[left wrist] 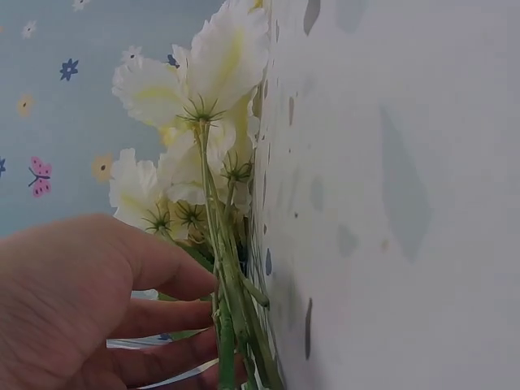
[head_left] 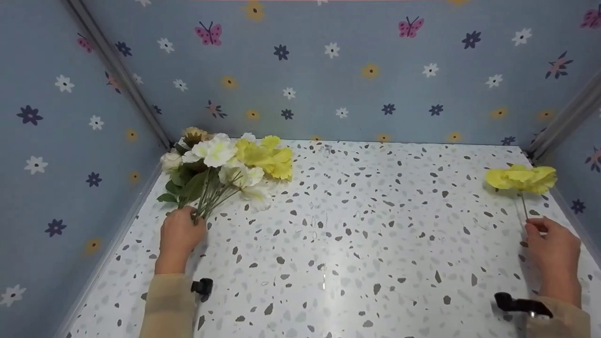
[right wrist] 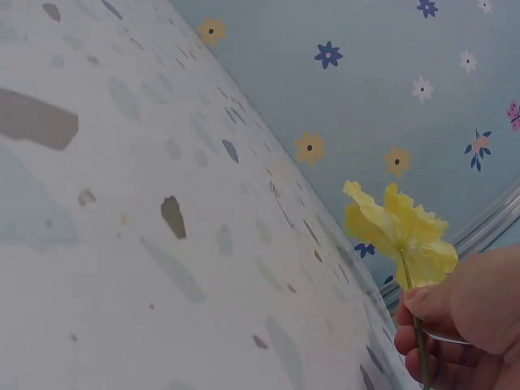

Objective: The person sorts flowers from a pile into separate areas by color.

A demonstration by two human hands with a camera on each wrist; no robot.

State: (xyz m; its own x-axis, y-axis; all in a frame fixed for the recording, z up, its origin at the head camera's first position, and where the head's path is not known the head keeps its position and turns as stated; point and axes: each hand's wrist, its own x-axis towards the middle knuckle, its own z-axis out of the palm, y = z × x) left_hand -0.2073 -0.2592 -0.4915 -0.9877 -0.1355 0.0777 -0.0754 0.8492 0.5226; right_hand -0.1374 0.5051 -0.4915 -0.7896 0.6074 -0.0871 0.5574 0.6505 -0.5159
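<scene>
At the left end of the terrazzo-patterned table, my left hand (head_left: 182, 231) holds a bundle of artificial flower stems (left wrist: 231, 301) low down. Its fingertips lie against the green stems in the left wrist view. White flowers (head_left: 215, 150), yellow flowers (head_left: 267, 157) and a cream rose (head_left: 171, 161) fan out beyond that hand, with green leaves (head_left: 193, 187) beneath them. Over at the right end, my right hand (head_left: 555, 244) pinches the thin stem (right wrist: 416, 325) of a single yellow flower (head_left: 521, 178) between thumb and fingers. Its bloom points away from me, toward the back wall.
Blue panels with printed flowers and butterflies enclose the speckled white table (head_left: 357, 234): a back wall (head_left: 319, 75), a left wall (head_left: 61, 188) and a right wall (head_left: 584, 188). Metal posts (head_left: 127, 75) stand at the corners. Black camera mounts (head_left: 521, 304) sit on both wrists.
</scene>
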